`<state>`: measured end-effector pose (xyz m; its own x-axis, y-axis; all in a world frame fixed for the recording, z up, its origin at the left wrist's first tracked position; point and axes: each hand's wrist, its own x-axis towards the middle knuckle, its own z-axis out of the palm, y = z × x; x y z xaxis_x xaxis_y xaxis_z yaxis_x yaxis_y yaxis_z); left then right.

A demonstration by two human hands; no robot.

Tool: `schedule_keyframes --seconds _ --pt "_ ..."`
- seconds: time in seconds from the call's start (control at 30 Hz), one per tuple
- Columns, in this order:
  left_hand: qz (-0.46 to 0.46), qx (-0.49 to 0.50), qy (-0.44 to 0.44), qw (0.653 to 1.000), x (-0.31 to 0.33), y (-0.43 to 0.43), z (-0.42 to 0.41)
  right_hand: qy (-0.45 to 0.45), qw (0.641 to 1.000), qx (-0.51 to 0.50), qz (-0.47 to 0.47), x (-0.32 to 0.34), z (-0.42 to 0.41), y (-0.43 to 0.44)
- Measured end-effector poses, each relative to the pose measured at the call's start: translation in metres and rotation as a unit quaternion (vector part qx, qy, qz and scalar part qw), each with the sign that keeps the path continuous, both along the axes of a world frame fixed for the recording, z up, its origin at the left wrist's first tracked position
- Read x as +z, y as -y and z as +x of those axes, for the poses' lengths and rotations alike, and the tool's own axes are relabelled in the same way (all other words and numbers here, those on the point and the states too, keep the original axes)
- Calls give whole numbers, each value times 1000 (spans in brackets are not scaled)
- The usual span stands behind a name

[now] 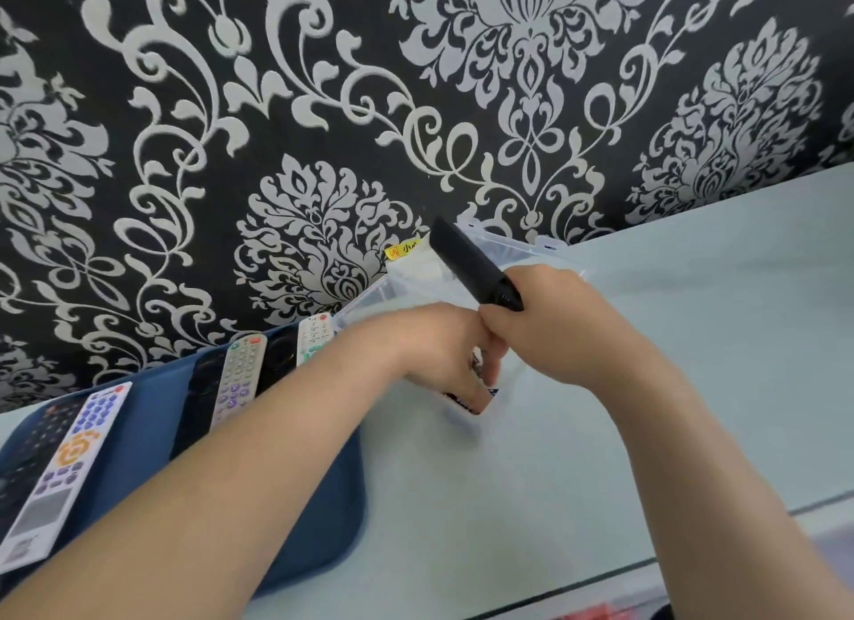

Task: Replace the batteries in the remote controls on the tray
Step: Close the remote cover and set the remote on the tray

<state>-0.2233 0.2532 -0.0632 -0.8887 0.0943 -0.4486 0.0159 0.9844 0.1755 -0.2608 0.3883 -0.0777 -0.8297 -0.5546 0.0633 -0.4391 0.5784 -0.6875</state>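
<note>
- Nearby, on the left, a dark blue plastic tray (pixel 323 504) lies on the pale blue-green tabletop (pixel 693 296). It carries a row of remotes: a long white remote with blue buttons and an orange ring (pixel 69 457), a grey remote with purple buttons (pixel 238 379), a small white remote (pixel 314 333), and black ones between them.
- Judging by that row, most of the work is left. These remotes lie button-side up, and none shows an open battery bay.
- Further on, just past the tray's corner, the left hand (pixel 439 351) points its fingers down at a small dark-and-white item (pixel 464 400). Whether it pinches that item I cannot tell.
- Touching it, the right hand (pixel 550 328) is wrapped round the lower end of a slim black plastic remote (pixel 462 259). This remote is held off the tabletop and tilted up and away to the left.
- The side of the remote facing the camera is plain and matte, with no buttons showing. Its gripped end is hidden, so I cannot tell whether the cover is on or off.
- Behind the hands stands a clear plastic box (pixel 416 277) with a yellow label (pixel 404 251), against black wallpaper with a white damask pattern (pixel 323 111).
</note>
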Motion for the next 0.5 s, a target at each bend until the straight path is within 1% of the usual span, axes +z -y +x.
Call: schedule_keyframes --seconds 0.1,0.27,0.37,0.5 --pt "10 17 -69 997 -15 -3 4 11 1000 -9 -18 0 0 -1" --pt "-93 56 -152 982 -17 4 1 34 998 -16 -46 -2 2 -2" --pt "-88 86 -152 981 -21 8 0 44 997 -26 -63 -3 1 -2" --pt "-86 28 -136 987 -18 2 0 49 997 -31 -59 -3 1 -1"
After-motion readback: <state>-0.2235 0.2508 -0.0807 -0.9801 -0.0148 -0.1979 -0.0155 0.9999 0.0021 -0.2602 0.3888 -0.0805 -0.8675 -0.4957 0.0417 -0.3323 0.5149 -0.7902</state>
